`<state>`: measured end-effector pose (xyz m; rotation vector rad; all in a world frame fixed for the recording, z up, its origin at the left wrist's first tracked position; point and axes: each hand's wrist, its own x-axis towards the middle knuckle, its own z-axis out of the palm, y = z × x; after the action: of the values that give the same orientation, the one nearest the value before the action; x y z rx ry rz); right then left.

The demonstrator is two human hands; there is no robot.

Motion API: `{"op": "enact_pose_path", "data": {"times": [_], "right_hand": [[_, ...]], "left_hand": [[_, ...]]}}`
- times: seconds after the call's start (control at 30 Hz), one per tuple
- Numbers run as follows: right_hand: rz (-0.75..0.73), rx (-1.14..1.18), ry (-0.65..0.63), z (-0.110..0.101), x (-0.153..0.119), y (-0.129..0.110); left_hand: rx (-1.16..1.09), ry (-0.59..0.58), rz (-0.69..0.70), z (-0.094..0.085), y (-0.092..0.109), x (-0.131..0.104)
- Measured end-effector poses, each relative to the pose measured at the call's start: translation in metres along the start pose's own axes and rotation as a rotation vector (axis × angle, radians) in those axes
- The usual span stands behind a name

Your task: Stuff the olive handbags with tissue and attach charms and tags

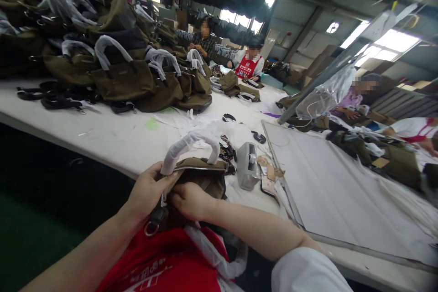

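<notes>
An olive handbag [195, 163] with a silver zip lies open against my red apron at the table edge. White wrapping covers its handles, one standing up at the far side and one hanging toward me. My left hand [147, 191] pinches the bag's left rim by the zip, thumb on the edge. Inside the opening is my right hand [191, 200], its fingers curled against the inner left side; what the fingertips hold, if anything, is hidden. A black tab with a metal ring [151, 228] hangs at the bag's near left end.
A heap of olive bags [123, 77] fills the table's far left, with black straps [58, 98] before it. Right of my bag stand a grey tape dispenser [248, 166] and a phone-like item [268, 182]. A slanted metal pole [318, 73] rises beyond. Several co-workers sit around the tables.
</notes>
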<state>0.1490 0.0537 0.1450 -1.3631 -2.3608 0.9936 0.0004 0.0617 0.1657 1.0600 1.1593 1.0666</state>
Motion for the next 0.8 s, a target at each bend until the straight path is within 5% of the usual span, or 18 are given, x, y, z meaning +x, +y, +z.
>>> {"op": "enact_pose_path", "data": {"times": [0.2, 0.37, 0.6, 0.8], "right_hand": [[-0.057, -0.495, 0.067, -0.025, -0.006, -0.004], [0.075, -0.540, 0.238, -0.045, 0.007, 0.016], [0.126, -0.582, 0.285, -0.051, 0.019, 0.024], [-0.365, -0.591, 0.135, -0.041, 0.007, 0.008]], "left_hand": [[-0.030, 0.029, -0.063, -0.004, 0.005, 0.002], [-0.030, 0.042, -0.112, -0.014, 0.011, 0.011], [-0.103, 0.025, -0.158, -0.023, 0.021, 0.014], [-0.076, -0.015, -0.191, -0.030, 0.025, 0.017]]}}
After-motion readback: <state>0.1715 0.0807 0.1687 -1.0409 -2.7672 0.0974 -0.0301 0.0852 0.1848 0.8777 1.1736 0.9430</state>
